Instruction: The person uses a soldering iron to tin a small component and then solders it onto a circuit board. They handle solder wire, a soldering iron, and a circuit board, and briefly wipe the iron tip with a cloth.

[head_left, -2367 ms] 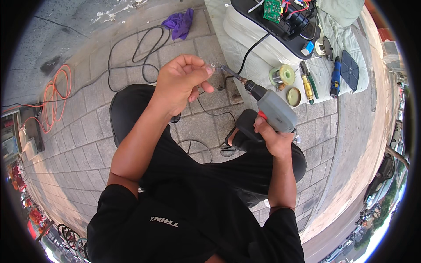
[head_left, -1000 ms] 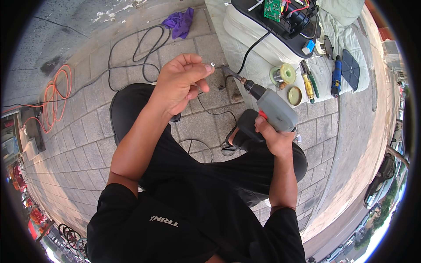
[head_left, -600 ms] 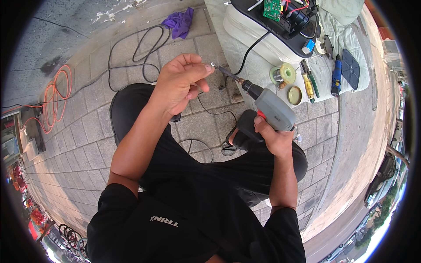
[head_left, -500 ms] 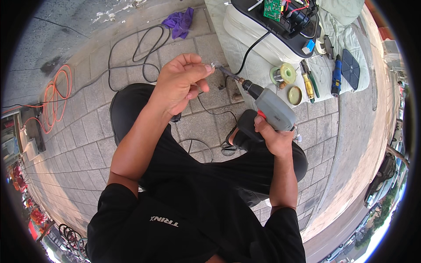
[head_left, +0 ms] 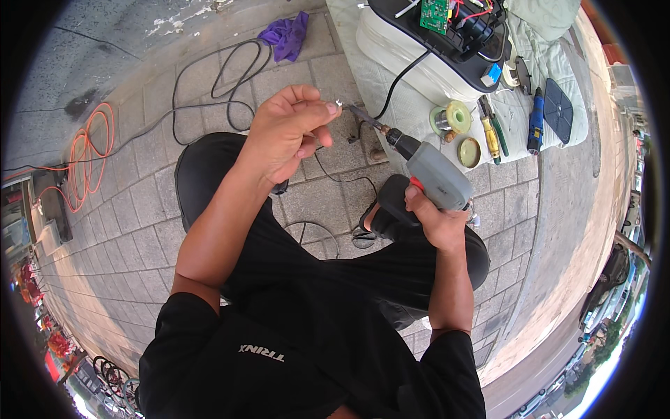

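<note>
In front of me my left hand (head_left: 287,129) is closed in a pinch. A tiny whitish, shiny piece (head_left: 339,103) sticks out from its thumb and fingertips; its kind is too small to make out. My right hand (head_left: 441,222) wraps round the handle of a grey pistol-shaped soldering iron (head_left: 438,173) with a red trigger. The iron's dark tip points up and left, almost at the small piece; I cannot tell whether they touch. Right of the iron, on the pale cloth (head_left: 377,87), stand a solder spool (head_left: 457,116) and a round open tin (head_left: 469,151).
An opened appliance (head_left: 398,45) with a green circuit board (head_left: 434,15) stands on the cloth. Pliers (head_left: 489,133) and a blue screwdriver (head_left: 536,120) lie to its right. Black cable (head_left: 223,84), orange cord (head_left: 87,153) and a purple rag (head_left: 285,36) lie on the paving.
The small piece at my left fingertips looks slightly turned. Both hands and the soldering iron keep nearly the same places.
</note>
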Tool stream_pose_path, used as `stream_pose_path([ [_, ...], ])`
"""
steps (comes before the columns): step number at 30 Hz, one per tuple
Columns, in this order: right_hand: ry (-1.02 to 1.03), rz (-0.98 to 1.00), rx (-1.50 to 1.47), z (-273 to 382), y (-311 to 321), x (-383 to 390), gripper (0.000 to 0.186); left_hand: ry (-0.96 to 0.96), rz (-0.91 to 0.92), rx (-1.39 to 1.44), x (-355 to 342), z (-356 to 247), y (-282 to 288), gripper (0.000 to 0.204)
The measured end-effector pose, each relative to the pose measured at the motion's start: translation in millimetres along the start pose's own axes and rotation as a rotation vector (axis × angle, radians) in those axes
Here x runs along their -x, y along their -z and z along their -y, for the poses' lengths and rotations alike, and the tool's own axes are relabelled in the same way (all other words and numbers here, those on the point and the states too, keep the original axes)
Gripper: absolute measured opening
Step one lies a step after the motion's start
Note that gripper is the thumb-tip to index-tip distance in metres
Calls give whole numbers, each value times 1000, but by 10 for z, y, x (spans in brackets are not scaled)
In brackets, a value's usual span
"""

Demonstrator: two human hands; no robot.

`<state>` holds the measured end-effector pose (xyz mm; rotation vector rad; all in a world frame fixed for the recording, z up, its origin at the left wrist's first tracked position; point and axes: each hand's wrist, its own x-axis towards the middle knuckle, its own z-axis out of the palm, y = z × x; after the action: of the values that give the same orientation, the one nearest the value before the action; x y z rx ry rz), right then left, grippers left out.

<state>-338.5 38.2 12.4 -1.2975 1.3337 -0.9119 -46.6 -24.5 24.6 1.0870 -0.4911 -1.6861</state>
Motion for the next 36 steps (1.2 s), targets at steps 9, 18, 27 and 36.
stream_pose_path([
  [9, 28, 21, 50, -18, 27, -18, 20, 5, 0, 0, 6, -2, -5, 23],
  [18, -55, -9, -27, -3, 40, 9, 21, 6, 7, 2, -3, 1, 11, 22],
  [27, 11, 10, -27, 2, -7, -4, 19, -15, 20, -29, -10, 19, 13, 22],
  [36, -6, 6, 42, 70, -27, -15, 19, -34, 38, -46, -5, 35, 13, 20],
])
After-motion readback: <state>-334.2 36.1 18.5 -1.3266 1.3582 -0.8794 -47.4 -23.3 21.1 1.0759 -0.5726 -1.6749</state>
